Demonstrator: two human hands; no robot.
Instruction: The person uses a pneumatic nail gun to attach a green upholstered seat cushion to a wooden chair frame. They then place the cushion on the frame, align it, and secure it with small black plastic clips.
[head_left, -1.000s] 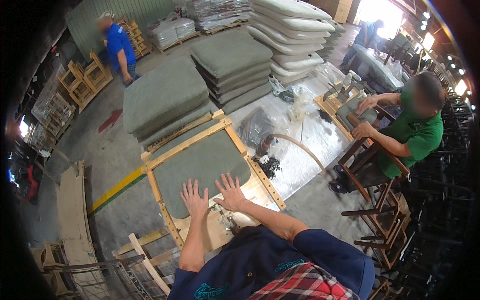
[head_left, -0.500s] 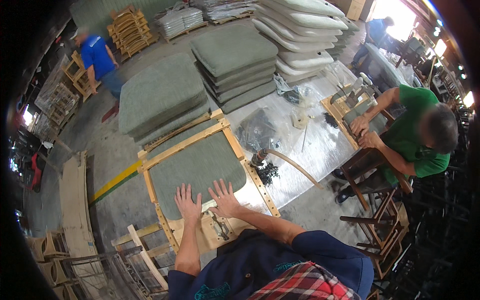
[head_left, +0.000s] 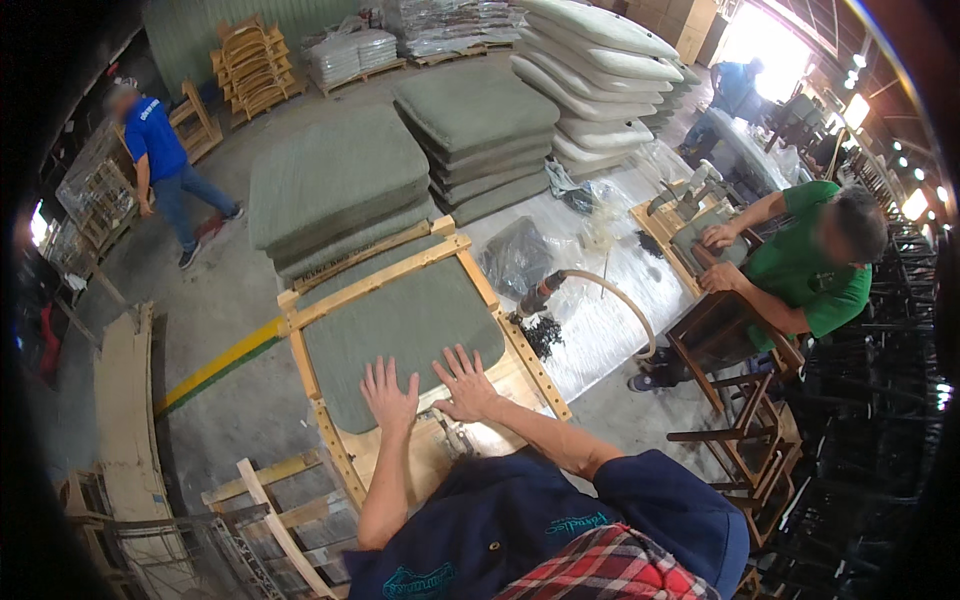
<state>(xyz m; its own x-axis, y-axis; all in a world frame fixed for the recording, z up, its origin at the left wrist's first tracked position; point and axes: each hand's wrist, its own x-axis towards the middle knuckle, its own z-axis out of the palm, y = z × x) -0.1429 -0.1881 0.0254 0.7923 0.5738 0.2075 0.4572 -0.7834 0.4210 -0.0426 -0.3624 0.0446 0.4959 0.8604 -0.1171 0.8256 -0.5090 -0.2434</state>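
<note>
A grey-green cushion pad (head_left: 400,330) lies inside a light wooden frame (head_left: 385,282) on the workbench in front of me. My left hand (head_left: 390,396) presses flat on the pad's near edge, fingers spread. My right hand (head_left: 466,385) lies flat beside it, fingers spread, over the pad's near right corner and the pale board under it. Neither hand holds anything.
A pneumatic tool (head_left: 540,296) with a curved hose lies right of the frame. Stacks of grey-green cushions (head_left: 340,185) stand behind it. A person in green (head_left: 800,270) works on a chair seat at right. A person in blue (head_left: 165,165) walks at far left. Wooden chair frames (head_left: 740,420) stand at right.
My hands stay flat on the pad's near edge. The person in green leans further over the chair seat, and the person in blue has walked leftward and nearer.
</note>
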